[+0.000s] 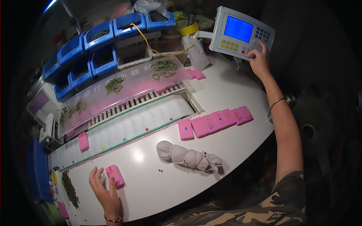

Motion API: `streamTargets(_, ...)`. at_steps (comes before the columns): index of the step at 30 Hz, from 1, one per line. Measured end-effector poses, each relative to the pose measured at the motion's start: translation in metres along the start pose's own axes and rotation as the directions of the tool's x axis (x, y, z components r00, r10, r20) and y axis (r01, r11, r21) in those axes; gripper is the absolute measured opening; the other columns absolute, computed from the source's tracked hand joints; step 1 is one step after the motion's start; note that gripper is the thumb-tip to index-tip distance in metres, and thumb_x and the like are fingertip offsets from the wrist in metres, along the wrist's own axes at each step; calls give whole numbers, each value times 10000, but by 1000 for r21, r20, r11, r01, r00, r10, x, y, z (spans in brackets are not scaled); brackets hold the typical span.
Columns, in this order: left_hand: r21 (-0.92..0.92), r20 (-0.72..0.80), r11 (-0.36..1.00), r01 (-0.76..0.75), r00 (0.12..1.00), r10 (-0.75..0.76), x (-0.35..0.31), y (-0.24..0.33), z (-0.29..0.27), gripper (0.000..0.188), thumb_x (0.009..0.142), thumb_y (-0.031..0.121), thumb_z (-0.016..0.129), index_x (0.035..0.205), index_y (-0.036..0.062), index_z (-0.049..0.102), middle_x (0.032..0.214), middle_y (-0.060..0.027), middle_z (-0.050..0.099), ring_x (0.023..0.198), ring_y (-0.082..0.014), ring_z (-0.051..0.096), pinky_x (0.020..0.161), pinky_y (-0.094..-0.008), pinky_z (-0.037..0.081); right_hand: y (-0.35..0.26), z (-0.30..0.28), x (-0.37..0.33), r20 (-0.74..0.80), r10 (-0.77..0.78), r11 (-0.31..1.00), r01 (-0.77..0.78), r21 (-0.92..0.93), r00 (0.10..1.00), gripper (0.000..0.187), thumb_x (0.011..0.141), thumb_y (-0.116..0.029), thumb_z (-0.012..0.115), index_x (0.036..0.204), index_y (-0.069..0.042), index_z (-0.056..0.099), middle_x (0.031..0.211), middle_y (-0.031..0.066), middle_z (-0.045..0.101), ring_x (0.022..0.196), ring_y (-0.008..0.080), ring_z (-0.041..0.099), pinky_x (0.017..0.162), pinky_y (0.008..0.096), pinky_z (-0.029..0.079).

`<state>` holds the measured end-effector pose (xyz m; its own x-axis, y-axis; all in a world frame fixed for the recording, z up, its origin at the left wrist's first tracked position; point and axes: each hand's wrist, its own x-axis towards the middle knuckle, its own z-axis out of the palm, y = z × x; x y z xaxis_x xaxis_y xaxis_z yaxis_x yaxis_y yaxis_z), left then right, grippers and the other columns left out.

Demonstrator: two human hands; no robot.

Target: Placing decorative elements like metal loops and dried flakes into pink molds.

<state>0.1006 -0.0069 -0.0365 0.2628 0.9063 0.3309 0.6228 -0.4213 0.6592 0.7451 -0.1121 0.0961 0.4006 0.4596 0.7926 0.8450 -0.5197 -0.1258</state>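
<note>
My left hand [105, 193] is over the near left of the white table, its fingers apart. A pink block [117, 175] with a red mark lies right beside it; the thumb overlaps the block's edge, and I cannot tell whether it presses on it. At the upper right my right hand [260, 64] is raised before the keys of a grey control panel [217, 45] with a lit blue screen [238, 29]. Its index finger stretches up towards the keypad, with the thumb apart from it. Whether a fingertip touches a key is not plain.
A row of pink blocks [211, 122] stretches across the table's right side. Nearer lies a tied cloth roll [190, 158]. Behind are a long white conveyor strip [124, 132], another pink block [83, 141], a clear sheet bearing green rings [164, 67] and blue bins [98, 35]. Dark green bits [69, 190] lie left.
</note>
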Motion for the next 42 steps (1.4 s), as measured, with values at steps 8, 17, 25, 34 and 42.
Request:
streamTargets(8, -74, 1, 997, -3, 1000, 3, -12, 4, -3, 387, 877, 78, 635, 1237, -9, 522, 1286, -190, 473, 1232, -347, 446, 1028, -452, 415, -36, -18, 3, 318, 45, 843, 135, -521, 947, 219, 749, 43, 608, 948, -31, 660, 1541, 251, 240, 958, 430, 660, 860, 476, 553)
streamTargets(17, 217, 58, 971, -104, 994, 94, -8, 8, 9, 584, 772, 190, 761, 1261, 8, 498, 1140, -183, 530, 1076, -347, 508, 938, -434, 428, -79, -21, -20, 313, -96, 919, -37, 392, 945, 336, 805, -67, 705, 1126, -46, 608, 1281, 105, 496, 773, 121, 570, 718, 261, 501)
streamTargets(25, -660, 425, 601, 451, 884, -197, -10, 6, -5, 523, 830, 36, 707, 1274, 10, 433, 1190, -126, 515, 1078, -217, 559, 887, -354, 496, -290, -86, -167, 566, -547, 490, -312, 814, 616, 480, 824, -44, 693, 1281, -77, 548, 1224, 60, 592, 960, 161, 613, 745, 271, 481)
streamTargets(34, -814, 322, 562, 144, 918, 232, -29, 41, 10, 747, 785, 91, 799, 1375, 29, 346, 1266, -116, 481, 1232, -210, 499, 971, -360, 498, -362, -88, -241, 435, -622, 200, -404, 892, 651, 555, 744, -196, 828, 1208, -41, 566, 1095, 94, 585, 974, 215, 565, 779, 300, 470)
streamTargets(42, -753, 459, 641, 145, 815, 355, -21, 47, -9, 802, 782, 126, 819, 1439, -4, 379, 1296, -115, 540, 1168, -198, 577, 1000, -337, 479, -355, -100, -220, 236, -799, 159, -184, 970, 553, 564, 768, -218, 809, 1235, -2, 578, 1134, 151, 626, 973, 316, 597, 851, 381, 477)
